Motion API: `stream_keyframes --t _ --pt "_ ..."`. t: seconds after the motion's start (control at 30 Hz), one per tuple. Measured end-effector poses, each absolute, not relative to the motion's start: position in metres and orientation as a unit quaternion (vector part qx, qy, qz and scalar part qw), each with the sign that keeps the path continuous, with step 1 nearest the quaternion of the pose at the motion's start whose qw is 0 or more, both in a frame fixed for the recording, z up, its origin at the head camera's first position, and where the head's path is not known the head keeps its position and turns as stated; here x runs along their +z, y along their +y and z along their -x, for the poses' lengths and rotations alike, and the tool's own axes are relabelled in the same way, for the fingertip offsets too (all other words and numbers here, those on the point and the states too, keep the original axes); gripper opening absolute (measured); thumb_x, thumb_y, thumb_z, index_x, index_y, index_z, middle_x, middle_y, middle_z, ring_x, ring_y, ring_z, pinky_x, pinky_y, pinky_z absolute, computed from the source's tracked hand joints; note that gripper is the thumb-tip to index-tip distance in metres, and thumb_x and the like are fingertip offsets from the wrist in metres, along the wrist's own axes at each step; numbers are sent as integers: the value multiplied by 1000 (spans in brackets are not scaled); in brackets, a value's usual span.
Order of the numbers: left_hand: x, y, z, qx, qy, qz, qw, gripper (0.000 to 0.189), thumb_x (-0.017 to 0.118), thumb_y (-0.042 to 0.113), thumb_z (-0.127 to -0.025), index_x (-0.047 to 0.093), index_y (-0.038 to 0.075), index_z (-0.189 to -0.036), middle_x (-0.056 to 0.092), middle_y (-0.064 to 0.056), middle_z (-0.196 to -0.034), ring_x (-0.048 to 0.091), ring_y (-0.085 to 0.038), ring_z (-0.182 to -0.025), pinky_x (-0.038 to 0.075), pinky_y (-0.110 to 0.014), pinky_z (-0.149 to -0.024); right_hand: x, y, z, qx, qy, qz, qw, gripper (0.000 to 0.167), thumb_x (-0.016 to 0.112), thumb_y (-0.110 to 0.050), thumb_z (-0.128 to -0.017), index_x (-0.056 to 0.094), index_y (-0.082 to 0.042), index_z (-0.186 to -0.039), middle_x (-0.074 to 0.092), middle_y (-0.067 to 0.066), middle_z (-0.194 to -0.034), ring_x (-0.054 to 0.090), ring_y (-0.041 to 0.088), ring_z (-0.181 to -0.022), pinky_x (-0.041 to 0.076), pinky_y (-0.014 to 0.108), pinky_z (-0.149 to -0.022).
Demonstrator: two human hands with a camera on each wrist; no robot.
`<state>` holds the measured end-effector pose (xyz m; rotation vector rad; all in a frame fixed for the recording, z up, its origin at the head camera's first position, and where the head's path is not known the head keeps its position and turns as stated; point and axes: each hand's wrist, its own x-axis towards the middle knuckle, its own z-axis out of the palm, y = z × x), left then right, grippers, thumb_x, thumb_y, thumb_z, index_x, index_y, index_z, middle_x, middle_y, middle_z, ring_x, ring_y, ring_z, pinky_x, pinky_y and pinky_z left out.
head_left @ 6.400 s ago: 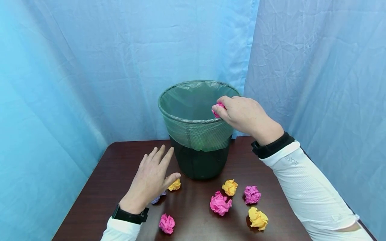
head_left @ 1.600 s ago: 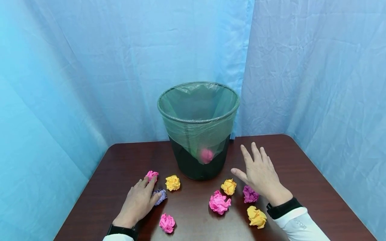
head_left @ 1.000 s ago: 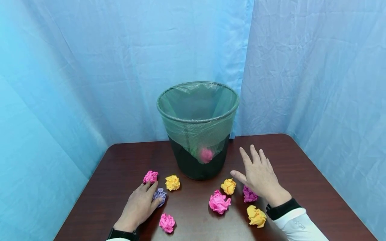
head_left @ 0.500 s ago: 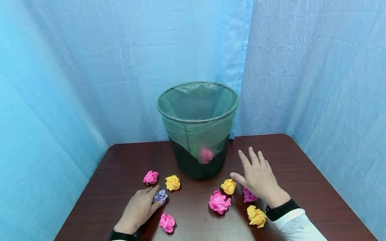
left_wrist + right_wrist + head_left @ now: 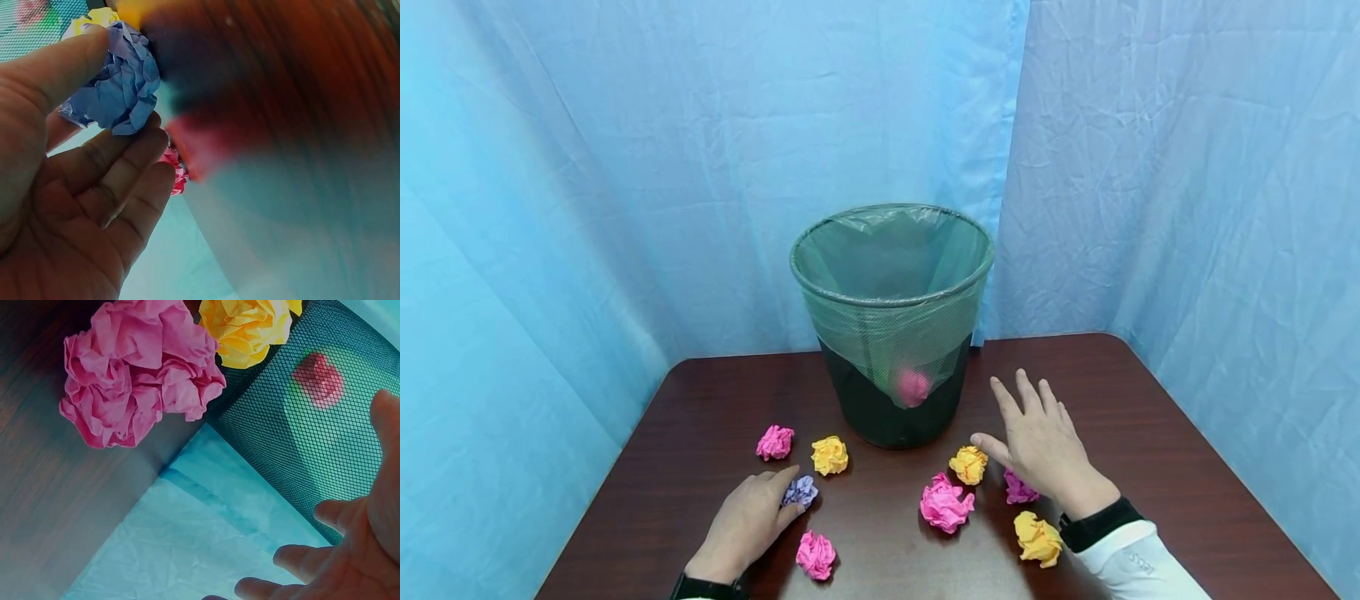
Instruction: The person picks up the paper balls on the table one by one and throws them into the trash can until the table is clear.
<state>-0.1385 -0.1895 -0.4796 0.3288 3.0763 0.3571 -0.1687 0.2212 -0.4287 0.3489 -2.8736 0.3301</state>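
My left hand (image 5: 747, 518) is low over the left of the table, its thumb and index finger pinching a crumpled purple-blue paper ball (image 5: 802, 491). In the left wrist view the ball (image 5: 125, 87) sits between the thumb and fingers, while the other fingers stay loosely extended. On the right, my right hand (image 5: 1047, 448) hovers with fingers spread and nothing in it. Below it lies a magenta paper ball (image 5: 1019, 488), partly covered by the hand, and near its thumb a yellow ball (image 5: 968, 465). The right wrist view shows that magenta ball (image 5: 144, 375) apart from the fingers.
A dark mesh wastebasket (image 5: 853, 400) with a green bag liner stands at the back middle; a pink ball (image 5: 913, 387) shows through its wall. More paper balls lie about: pink (image 5: 774, 442), yellow (image 5: 830, 456), pink (image 5: 816, 555), pink (image 5: 947, 503), yellow (image 5: 1038, 539).
The pink ball my right hand held at the basket's rim is now inside, and that hand has come down to the right. My left hand has drawn back from a pink ball to the purple-blue one.
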Motion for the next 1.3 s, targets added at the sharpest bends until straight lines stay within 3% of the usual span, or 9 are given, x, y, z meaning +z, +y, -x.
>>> stream_keyframes --t 0.43,1.3 --pt "-478 -188 140 126 987 -102 16 38 83 32 -90 71 10 -119 72 -2 -106 63 -15 -91 60 -47 -92 -432 219 169 113 -983 -114 90 90 67 -61 -95 37 -9 -161 29 32 -165 27 63 -147 30 80 -111" --pt "-462 -187 142 134 986 -101 -24 39 87 26 -87 72 13 -119 71 -2 -111 63 -14 -94 60 -46 -95 -433 219 170 111 -982 -118 99 88 67 -61 -95 40 -9 -160 31 32 -164 30 62 -146 31 80 -110"
